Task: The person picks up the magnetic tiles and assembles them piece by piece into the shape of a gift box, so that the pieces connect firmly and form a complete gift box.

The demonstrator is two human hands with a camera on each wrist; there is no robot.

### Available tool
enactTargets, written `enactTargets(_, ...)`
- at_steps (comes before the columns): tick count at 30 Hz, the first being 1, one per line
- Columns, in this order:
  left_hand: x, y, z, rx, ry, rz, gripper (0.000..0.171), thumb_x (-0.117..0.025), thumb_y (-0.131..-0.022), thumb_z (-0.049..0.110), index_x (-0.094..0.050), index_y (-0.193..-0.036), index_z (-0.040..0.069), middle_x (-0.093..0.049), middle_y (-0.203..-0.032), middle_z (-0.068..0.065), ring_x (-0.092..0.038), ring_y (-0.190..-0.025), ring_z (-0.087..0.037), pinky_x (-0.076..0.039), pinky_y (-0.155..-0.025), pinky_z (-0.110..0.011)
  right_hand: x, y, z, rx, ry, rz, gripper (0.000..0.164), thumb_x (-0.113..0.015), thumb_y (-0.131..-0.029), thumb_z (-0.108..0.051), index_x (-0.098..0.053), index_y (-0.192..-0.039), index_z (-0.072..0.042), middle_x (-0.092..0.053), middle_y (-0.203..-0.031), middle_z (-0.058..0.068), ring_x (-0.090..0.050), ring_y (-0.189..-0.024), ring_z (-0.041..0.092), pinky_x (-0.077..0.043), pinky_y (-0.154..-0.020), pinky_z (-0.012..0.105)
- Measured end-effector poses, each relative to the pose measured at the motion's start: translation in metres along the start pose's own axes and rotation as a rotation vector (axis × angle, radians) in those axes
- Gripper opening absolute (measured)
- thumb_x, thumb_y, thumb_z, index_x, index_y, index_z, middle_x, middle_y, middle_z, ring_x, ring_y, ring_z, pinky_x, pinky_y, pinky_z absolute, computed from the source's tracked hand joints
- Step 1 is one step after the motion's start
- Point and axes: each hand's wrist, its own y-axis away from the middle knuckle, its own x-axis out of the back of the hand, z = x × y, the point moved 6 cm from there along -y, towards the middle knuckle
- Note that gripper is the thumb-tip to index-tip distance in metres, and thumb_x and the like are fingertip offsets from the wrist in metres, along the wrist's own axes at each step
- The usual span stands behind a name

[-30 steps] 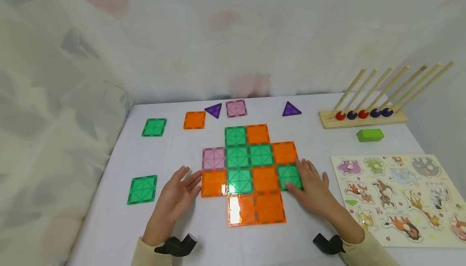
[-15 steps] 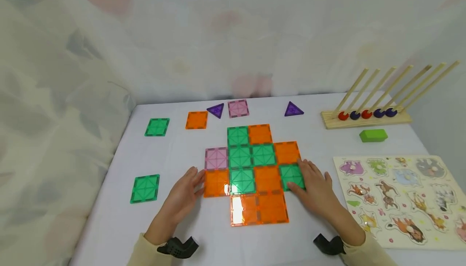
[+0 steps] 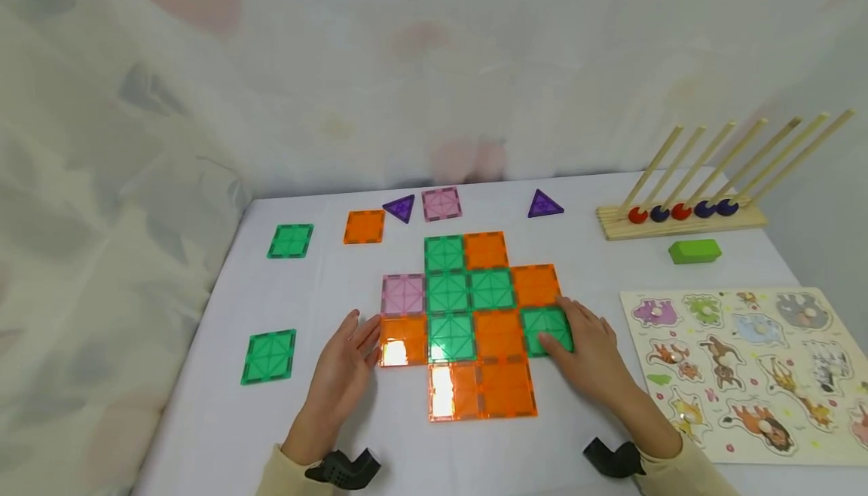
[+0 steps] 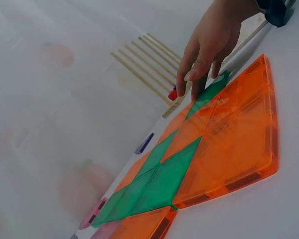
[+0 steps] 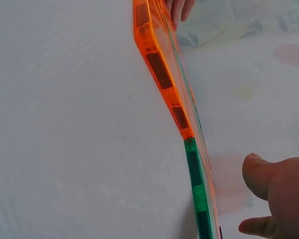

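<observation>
My left hand (image 3: pixel 342 375) lies palm-up with loose fingers, its fingertips right at the left edge of an orange square tile (image 3: pixel 400 330). My right hand (image 3: pixel 597 353) reaches in from the right, its thumb overlapping a green square tile (image 3: pixel 536 323) and its fingers near that tile's far right corner. In the right wrist view, the thumb (image 5: pixel 256 174) is apart from another finger, over the green tile's edge (image 5: pixel 193 164). Green, orange and pink (image 3: pixel 403 294) translucent tiles lie edge to edge between the hands. In the left wrist view, right-hand fingertips (image 4: pixel 182 89) hang close over the green tile (image 4: pixel 207 97).
Loose green tiles (image 3: pixel 269 356) lie left. Along the back are an orange tile (image 3: pixel 364 226), purple triangles (image 3: pixel 545 203) and a pink tile (image 3: pixel 441 203). A wooden peg stand with beads (image 3: pixel 678 226), a green block (image 3: pixel 695 251) and an animal puzzle board (image 3: pixel 739 436) occupy the right.
My left fingers came in to the orange tile's edge, then the palm turned up again. My right hand has shifted slightly right over the green tile; the tile layout looks nearly the same.
</observation>
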Motion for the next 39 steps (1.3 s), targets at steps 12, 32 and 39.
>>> enactTargets(12, 0.001, -0.012, -0.001, -0.059, 0.122, 0.010, 0.052, -0.035, -0.105, 0.020, -0.015, -0.152, 0.009, -0.026, -0.149, -0.008, -0.026, -0.130, -0.018, -0.020, -0.113, -0.028, -0.001, -0.002, 0.003, 0.005, -0.012, -0.009, 0.070, -0.058, -0.095, -0.040, -0.031, -0.147, -0.001, -0.041, -0.146, 0.025, -0.036, -0.133, 0.044, -0.022, -0.106, 0.065)
enactTargets(32, -0.026, -0.014, -0.012, -0.125, -0.091, -0.130, 0.059, -0.045, -0.102, 0.025, -0.019, -0.154, 0.014, -0.018, -0.160, 0.009, -0.012, -0.148, -0.013, -0.015, -0.120, -0.034, -0.028, 0.054, -0.045, 0.144, 0.209, -0.155, 0.110, -0.073, -0.073, -0.060, -0.019, -0.154, -0.008, -0.006, -0.161, 0.019, -0.005, -0.147, 0.038, -0.015, -0.110, 0.068)
enactTargets(39, -0.031, -0.016, -0.015, -0.230, -0.326, -0.081, 0.062, -0.046, -0.102, 0.023, -0.014, -0.155, 0.011, -0.015, -0.161, 0.006, -0.010, -0.149, -0.013, -0.026, -0.112, -0.025, -0.053, 0.064, -0.066, 0.298, 0.352, -0.223, 0.114, -0.069, -0.067, -0.068, -0.018, -0.155, -0.017, -0.009, -0.162, 0.011, -0.005, -0.150, 0.030, -0.011, -0.114, 0.064)
